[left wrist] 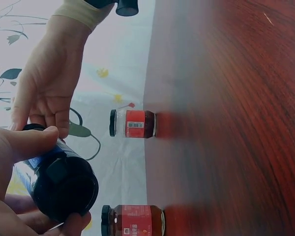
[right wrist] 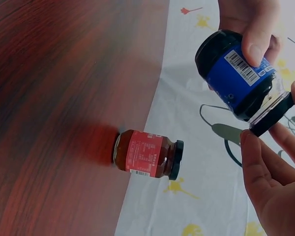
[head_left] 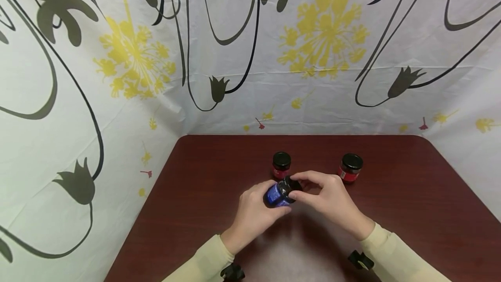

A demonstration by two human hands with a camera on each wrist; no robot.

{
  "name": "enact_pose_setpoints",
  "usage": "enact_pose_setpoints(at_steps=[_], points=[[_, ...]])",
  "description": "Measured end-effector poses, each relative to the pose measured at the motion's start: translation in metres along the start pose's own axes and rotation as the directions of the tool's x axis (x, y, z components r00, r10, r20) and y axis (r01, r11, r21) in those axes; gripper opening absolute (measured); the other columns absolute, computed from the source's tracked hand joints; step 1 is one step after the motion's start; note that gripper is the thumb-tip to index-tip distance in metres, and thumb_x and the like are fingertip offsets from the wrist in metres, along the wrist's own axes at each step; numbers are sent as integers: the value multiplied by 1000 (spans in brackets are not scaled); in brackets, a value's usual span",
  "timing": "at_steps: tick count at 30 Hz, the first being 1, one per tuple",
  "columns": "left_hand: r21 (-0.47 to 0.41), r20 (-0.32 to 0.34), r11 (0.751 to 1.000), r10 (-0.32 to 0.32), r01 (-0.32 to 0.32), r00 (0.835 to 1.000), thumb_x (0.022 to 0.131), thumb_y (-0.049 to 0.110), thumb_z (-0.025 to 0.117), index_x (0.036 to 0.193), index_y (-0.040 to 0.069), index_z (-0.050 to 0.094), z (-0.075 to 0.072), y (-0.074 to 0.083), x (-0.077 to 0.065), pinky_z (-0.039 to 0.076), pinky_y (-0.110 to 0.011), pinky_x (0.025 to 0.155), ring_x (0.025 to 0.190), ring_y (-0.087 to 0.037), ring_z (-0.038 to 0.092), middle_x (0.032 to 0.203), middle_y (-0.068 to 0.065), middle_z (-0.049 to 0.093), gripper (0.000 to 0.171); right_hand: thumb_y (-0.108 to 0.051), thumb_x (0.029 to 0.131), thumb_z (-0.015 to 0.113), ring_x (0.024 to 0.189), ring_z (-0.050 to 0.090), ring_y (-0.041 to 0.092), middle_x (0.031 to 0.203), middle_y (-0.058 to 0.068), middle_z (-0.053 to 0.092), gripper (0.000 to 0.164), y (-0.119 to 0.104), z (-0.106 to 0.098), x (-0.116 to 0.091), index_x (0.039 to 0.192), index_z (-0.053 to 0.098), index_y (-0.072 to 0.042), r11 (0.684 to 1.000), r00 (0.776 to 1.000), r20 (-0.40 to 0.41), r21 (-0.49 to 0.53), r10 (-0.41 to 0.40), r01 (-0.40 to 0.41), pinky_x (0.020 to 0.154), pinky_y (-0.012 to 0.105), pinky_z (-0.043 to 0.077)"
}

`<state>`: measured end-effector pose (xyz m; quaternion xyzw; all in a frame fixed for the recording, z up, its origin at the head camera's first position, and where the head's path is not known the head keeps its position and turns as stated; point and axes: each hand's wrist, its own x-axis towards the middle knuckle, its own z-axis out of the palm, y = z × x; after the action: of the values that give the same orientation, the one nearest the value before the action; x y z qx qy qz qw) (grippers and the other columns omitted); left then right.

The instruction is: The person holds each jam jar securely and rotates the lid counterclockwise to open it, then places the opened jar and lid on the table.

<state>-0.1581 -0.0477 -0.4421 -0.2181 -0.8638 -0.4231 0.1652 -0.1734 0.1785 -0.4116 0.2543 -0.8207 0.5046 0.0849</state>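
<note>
My left hand (head_left: 256, 210) grips a dark glass jar with a blue label (right wrist: 236, 73), held tilted above the table with its base towards the left. The fingertips of my right hand (head_left: 326, 195) pinch the rim of the jar's black lid (right wrist: 273, 114), which sits on the jar's mouth. In the left wrist view the dark round base of the jar faces the camera, with the left thumb laid along its side. A barcode on the blue label shows in the right wrist view.
Behind the hands, a red-labelled jar with a black lid (head_left: 281, 164) stands upright on the dark red wooden table (head_left: 211, 164). A second red-labelled jar (head_left: 350, 168) stands farther right. A patterned white cloth (head_left: 235, 60) hangs behind the table.
</note>
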Motion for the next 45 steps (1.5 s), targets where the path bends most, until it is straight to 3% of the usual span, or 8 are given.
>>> enact_pose_setpoints(at_steps=[10,25,32,45], points=[[-45,13,999,2,-1,1000,74,42,90,119,24,68,-2,0,0,52,-27,76,90,-4,63,106,11,69,54,-37,84,82,91,69,13,111,-6,71,38,1,-1,-2,118,71,-26,1000,1000,21,-13,-22,23,75,29,58],[-56,11,998,-29,30,1000,75,45,89,121,26,67,-2,0,-3,53,-29,79,94,-4,63,109,13,68,54,-39,83,83,91,70,12,115,-8,70,40,-1,-3,-2,119,71,-27,999,999,20,14,41,-41,76,33,58],[13,-5,1000,-25,25,1000,74,48,88,122,26,67,0,0,-3,52,-32,82,97,-5,63,110,12,68,56,-45,84,80,86,69,9,102,-8,72,38,-6,-5,0,118,72,-28,995,996,-9,-49,88,-89,74,32,58],[50,-27,997,52,-50,998,75,44,89,119,25,67,3,-1,-5,53,-29,79,94,-4,61,105,11,67,53,-57,80,79,76,66,6,87,-14,70,38,-10,-2,-1,109,72,-34,978,987,-18,-132,158,-159,68,30,55]])
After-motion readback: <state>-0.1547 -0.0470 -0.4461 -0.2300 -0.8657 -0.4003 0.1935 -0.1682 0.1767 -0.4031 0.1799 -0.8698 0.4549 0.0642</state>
